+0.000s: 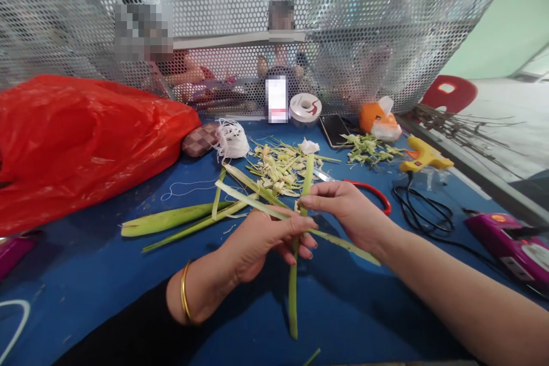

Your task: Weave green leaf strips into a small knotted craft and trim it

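My left hand, a gold bangle on its wrist, is closed round several crossed green leaf strips. One leaf strip hangs down below its fingers, and a paler strip runs out to the upper left. My right hand pinches the strips just above, where an upright piece sticks up past the fingertips. Another strip passes under the right wrist. Behind that hand lie scissors with a red handle, partly hidden. Left of my hands, longer green leaves rest on the blue table.
Cut leaf pieces are heaped beyond my hands. A red plastic bag and white string are left. Rightward are small leaf shapes, a yellow glue gun and a purple power strip. A lit phone stands against the mesh.
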The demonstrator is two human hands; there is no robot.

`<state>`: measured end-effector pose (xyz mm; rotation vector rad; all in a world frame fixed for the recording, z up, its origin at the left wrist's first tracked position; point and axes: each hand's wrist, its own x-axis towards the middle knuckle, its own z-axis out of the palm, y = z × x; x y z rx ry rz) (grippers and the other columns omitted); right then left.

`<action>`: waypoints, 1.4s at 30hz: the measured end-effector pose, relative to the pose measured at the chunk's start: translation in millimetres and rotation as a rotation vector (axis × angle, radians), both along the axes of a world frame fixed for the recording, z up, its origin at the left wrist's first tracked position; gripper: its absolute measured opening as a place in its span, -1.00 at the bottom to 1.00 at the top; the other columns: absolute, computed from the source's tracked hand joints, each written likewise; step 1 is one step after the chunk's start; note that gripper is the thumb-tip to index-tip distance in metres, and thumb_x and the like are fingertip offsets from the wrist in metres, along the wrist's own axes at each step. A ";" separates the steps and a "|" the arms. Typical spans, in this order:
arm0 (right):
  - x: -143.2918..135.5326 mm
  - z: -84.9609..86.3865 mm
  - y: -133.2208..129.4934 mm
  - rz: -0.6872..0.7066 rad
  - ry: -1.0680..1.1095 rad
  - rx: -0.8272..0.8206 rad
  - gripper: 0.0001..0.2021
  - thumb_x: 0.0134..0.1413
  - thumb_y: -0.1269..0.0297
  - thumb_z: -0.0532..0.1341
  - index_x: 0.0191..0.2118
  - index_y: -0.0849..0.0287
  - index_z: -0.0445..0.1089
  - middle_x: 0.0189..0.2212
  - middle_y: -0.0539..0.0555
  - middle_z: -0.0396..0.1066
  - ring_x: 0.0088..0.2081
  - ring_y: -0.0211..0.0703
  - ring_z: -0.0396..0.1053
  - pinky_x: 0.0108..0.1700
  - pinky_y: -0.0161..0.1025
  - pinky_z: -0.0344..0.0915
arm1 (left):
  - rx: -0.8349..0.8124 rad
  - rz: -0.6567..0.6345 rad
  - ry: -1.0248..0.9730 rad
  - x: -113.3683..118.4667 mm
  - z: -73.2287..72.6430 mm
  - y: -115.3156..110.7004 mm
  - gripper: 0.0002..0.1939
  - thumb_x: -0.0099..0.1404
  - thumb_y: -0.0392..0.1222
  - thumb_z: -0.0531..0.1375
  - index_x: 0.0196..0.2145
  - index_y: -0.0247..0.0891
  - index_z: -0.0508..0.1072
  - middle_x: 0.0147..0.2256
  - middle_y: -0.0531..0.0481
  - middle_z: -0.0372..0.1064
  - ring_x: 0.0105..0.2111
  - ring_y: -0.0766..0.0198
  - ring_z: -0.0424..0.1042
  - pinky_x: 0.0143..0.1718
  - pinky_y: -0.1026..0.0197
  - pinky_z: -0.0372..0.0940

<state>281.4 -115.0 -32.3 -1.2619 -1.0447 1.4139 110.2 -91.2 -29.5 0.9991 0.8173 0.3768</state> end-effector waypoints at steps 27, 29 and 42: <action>-0.5 13.5 -5.0 0.181 -0.500 0.506 -0.93 0.04 0.32 0.31 -0.36 0.05 0.57 -0.35 0.03 0.50 -0.28 -0.11 0.42 -0.19 -0.16 0.30 | -0.026 -0.178 0.115 7.5 -1.6 -11.5 -0.90 0.13 -0.29 0.21 -0.44 -0.34 0.54 -0.60 0.01 0.45 -0.62 0.35 0.45 -0.72 0.42 0.17; -8.1 12.4 -7.2 0.239 -0.397 0.387 -0.95 -0.03 0.36 0.33 -0.40 0.08 0.56 -0.42 -0.01 0.49 -0.34 -0.15 0.41 -0.26 -0.21 0.33 | -0.036 -0.189 0.119 9.9 -4.2 -15.5 -0.89 0.11 -0.29 0.21 -0.44 -0.33 0.55 -0.61 0.01 0.44 -0.63 0.35 0.44 -0.72 0.42 0.16; -15.4 8.3 -13.2 0.270 -0.300 0.223 -0.88 -0.04 0.40 0.30 -0.54 0.14 0.40 -0.53 -0.05 0.36 -0.49 -0.28 0.27 -0.46 -0.32 0.22 | -0.046 -0.203 0.167 12.5 -4.3 -19.5 -0.89 0.08 -0.28 0.22 -0.48 -0.36 0.55 -0.62 -0.01 0.42 -0.63 0.35 0.43 -0.72 0.42 0.16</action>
